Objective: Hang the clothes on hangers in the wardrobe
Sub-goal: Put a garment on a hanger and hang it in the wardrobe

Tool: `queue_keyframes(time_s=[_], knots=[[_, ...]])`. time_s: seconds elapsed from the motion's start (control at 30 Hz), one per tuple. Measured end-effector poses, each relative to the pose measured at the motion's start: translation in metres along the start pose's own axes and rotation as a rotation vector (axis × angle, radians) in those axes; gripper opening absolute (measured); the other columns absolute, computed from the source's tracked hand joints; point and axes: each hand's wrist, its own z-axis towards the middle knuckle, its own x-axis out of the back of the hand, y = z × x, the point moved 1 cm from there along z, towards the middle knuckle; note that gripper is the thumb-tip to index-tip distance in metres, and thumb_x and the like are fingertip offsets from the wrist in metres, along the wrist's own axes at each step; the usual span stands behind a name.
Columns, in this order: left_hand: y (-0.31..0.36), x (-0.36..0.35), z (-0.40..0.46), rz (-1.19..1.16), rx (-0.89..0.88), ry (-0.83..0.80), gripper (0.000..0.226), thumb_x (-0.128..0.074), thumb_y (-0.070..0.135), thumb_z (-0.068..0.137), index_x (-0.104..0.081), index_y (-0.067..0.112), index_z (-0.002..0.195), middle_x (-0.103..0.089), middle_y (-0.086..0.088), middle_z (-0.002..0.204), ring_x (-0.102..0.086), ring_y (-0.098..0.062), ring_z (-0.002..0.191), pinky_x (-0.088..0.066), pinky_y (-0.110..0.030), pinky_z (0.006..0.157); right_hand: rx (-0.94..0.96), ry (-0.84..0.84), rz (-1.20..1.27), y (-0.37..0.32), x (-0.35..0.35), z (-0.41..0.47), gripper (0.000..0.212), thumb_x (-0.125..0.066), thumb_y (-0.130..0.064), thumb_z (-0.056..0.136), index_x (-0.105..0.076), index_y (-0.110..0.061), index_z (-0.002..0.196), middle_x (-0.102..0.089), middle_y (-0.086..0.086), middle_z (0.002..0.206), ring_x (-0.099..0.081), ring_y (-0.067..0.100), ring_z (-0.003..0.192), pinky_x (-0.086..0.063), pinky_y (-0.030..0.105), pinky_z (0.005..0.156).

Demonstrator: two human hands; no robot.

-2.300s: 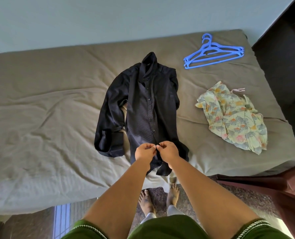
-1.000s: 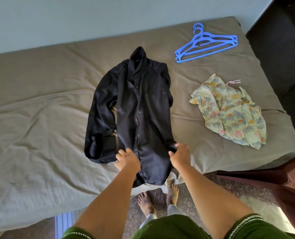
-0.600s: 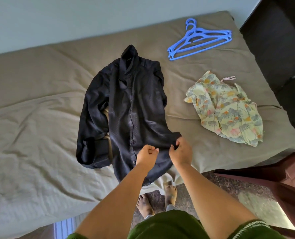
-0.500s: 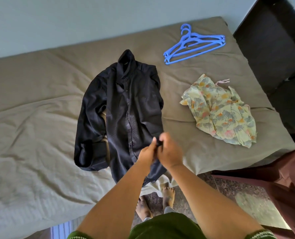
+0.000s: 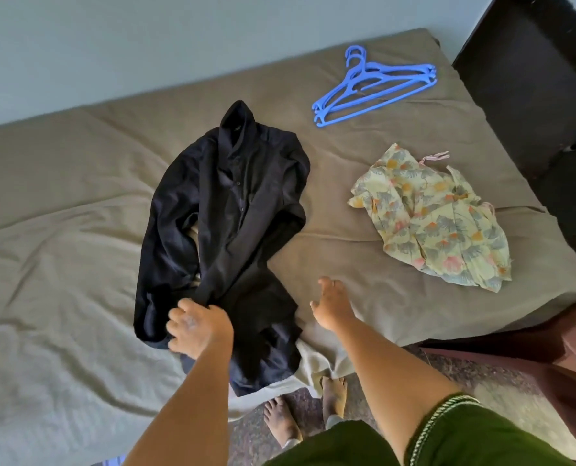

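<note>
A black shirt (image 5: 233, 230) lies spread on the bed (image 5: 61, 264). The left hand (image 5: 197, 327) grips its lower edge; the right hand (image 5: 332, 306) hovers beside the shirt, fingers relaxed, holding nothing. Beyond the shirt lie blue hangers (image 5: 374, 87) and a floral garment (image 5: 431, 218).

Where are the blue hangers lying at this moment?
In the head view the blue hangers lie stacked at the far right of the bed, beyond the floral garment and right of the black shirt's collar.
</note>
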Motion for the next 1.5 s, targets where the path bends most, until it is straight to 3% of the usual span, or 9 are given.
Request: queue_keyframes(time_s=[0.17, 0.3, 0.47, 0.6, 0.73, 0.9, 1.13, 1.3, 1.5], knots=[[-0.024, -0.027, 0.024, -0.141, 0.026, 0.125, 0.055, -0.065, 0.007, 0.072, -0.039, 0.01, 0.12, -0.036, -0.021, 0.127, -0.036, -0.042, 0.113, -0.03, -0.053, 0.095, 0.001, 0.08, 0.147, -0.034, -0.028, 0.039, 0.06, -0.056, -0.041, 0.093, -0.037, -0.005, 0.138, -0.045, 0.015, 0.133, -0.043, 0.029, 0.125, -0.034, 0.032, 0.104], [-0.01, -0.049, 0.012, -0.117, -0.475, 0.22, 0.066, -0.064, 0.029, 0.067, -0.046, 0.016, 0.129, -0.038, -0.012, 0.133, -0.037, -0.038, 0.117, -0.027, -0.053, 0.097, -0.158, 0.034, 0.449, -0.092, -0.043, 0.077, 0.041, -0.053, -0.046, 0.094, -0.062, -0.006, 0.097, -0.062, 0.019, 0.118, -0.055, 0.033, 0.116, -0.039, 0.032, 0.095], [0.02, -0.079, -0.001, 0.065, -0.928, 0.108, 0.065, -0.047, 0.038, 0.075, -0.045, 0.02, 0.137, -0.051, 0.001, 0.138, -0.038, -0.026, 0.134, -0.018, -0.054, 0.11, -0.206, -0.015, 0.619, -0.137, -0.053, 0.1, 0.035, -0.05, -0.024, 0.096, -0.055, -0.008, 0.126, -0.061, 0.01, 0.125, -0.057, 0.027, 0.115, -0.049, 0.021, 0.077], [0.014, -0.084, 0.012, 0.398, -0.754, -0.225, 0.072, -0.047, 0.04, 0.091, -0.014, 0.023, 0.152, -0.024, 0.006, 0.155, 0.001, -0.024, 0.149, 0.007, -0.056, 0.114, -0.299, 0.133, 0.719, -0.13, -0.045, 0.088, 0.05, -0.046, -0.041, 0.098, -0.05, -0.006, 0.133, -0.053, 0.014, 0.135, -0.049, 0.033, 0.124, -0.04, 0.036, 0.102], [0.003, -0.076, 0.027, 0.43, -0.625, -0.473, 0.07, -0.045, 0.047, 0.095, -0.018, 0.018, 0.152, -0.017, 0.0, 0.158, -0.002, -0.027, 0.148, -0.013, -0.047, 0.117, -0.344, 0.428, 0.684, -0.085, 0.007, 0.058, 0.044, -0.038, -0.031, 0.103, -0.052, 0.006, 0.123, -0.055, 0.026, 0.128, -0.05, 0.04, 0.117, -0.033, 0.039, 0.095], [0.036, -0.041, -0.005, -0.132, -0.44, -0.891, 0.038, -0.057, 0.046, 0.093, -0.062, 0.012, 0.111, -0.066, -0.011, 0.113, -0.063, -0.026, 0.105, -0.048, -0.039, 0.1, -0.359, 0.378, 0.595, -0.049, 0.09, 0.023, 0.054, -0.033, -0.037, 0.103, -0.038, 0.002, 0.14, -0.044, 0.023, 0.142, -0.042, 0.038, 0.129, -0.033, 0.04, 0.103], [0.117, 0.06, -0.094, -1.123, -0.011, -1.219, 0.057, -0.056, 0.064, 0.085, -0.065, 0.019, 0.118, -0.068, -0.005, 0.116, -0.062, -0.023, 0.109, -0.051, -0.036, 0.09, 0.039, 0.17, 0.438, -0.095, 0.152, -0.082, 0.061, -0.032, -0.063, 0.094, -0.066, -0.013, 0.084, -0.065, 0.006, 0.085, -0.063, 0.027, 0.09, -0.046, 0.035, 0.078], [0.126, 0.136, -0.108, -1.381, 0.139, -1.047, 0.008, -0.056, 0.004, 0.093, -0.063, 0.003, 0.089, -0.062, -0.016, 0.088, -0.059, -0.022, 0.076, -0.048, -0.026, 0.068, 0.002, -0.097, 0.916, -0.119, 0.195, -0.128, 0.039, -0.05, -0.052, 0.094, -0.055, -0.017, 0.08, -0.049, 0.001, 0.073, -0.048, 0.015, 0.065, -0.042, 0.029, 0.062], [0.108, 0.196, -0.108, -1.637, 0.276, -1.017, 0.012, -0.043, -0.003, 0.089, -0.054, 0.001, 0.09, -0.056, -0.016, 0.085, -0.055, -0.025, 0.074, -0.047, -0.03, 0.064, 0.054, -0.191, 0.815, -0.116, 0.21, -0.137, 0.092, -0.071, -0.062, 0.072, -0.026, -0.026, 0.144, -0.028, 0.004, 0.149, -0.041, 0.023, 0.126, -0.034, 0.041, 0.103]])
